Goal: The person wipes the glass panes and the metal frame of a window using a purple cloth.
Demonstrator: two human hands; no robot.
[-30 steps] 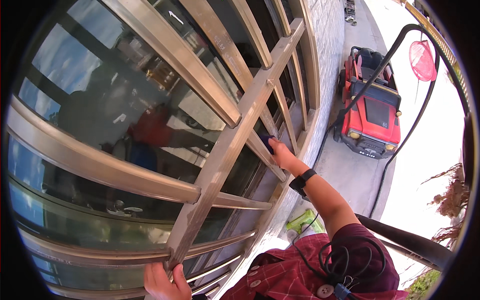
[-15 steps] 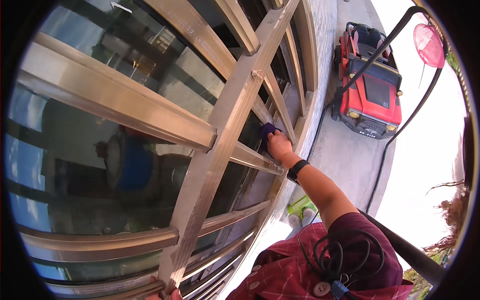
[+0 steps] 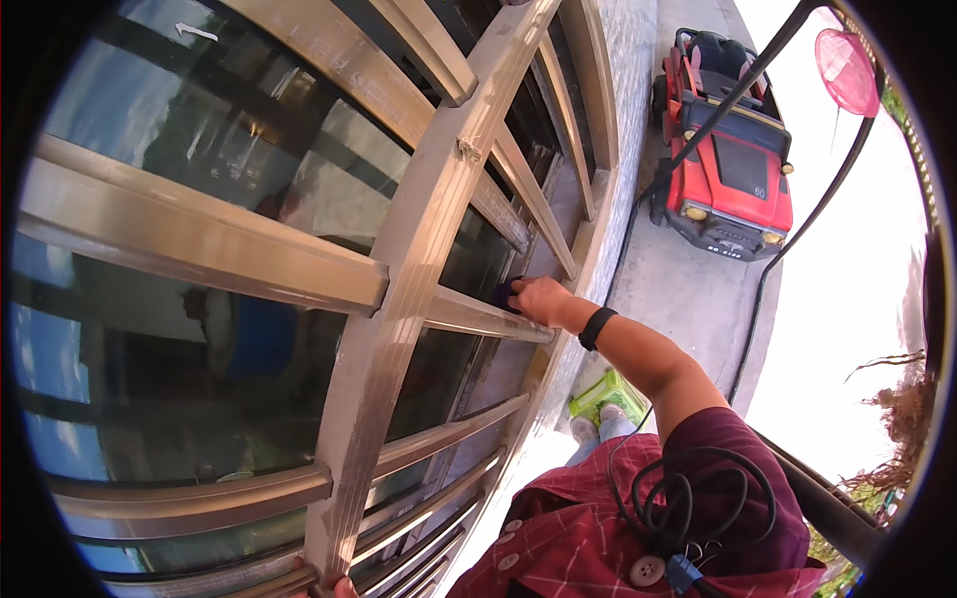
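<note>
Dark purple cloth (image 3: 505,293) is bunched small, mostly hidden, just on the far side of a short metal bar (image 3: 478,315), on the R side of the long crossbeam (image 3: 401,279). R grip (image 3: 543,301) is closed on it, fingers bent, hand reaching in over the bar; can't tell if the cloth touches metal or the pane behind. Step in hand, judging by the pose: prob. working the cloth round the bar's far edge, approx. mid-job at best guess. Next move seems to call for a firm hold on the cloth, light pressure, & knuckles kept clear of the neighbouring bars; snagging the cloth in the narrow gap looks the main risk.

L grip (image 3: 344,587) is at the near end of the crossbeam, only fingertips showing, rest cut off by the lower edge; can't tell how tightly it's closed. Prob. steadying.

Farther out: dark wristband (image 3: 596,327) on R wrist; window glass (image 3: 269,409) w/ reflections behind the bars, L side. Near side, plaid garment (image 3: 558,513) & coiled black cable (image 3: 678,493) on the person's front. Green bag (image 3: 590,395) by the shoes. Far R: red toy jeep (image 3: 738,169) on the paving, pink net (image 3: 847,72) beyond it.
</note>
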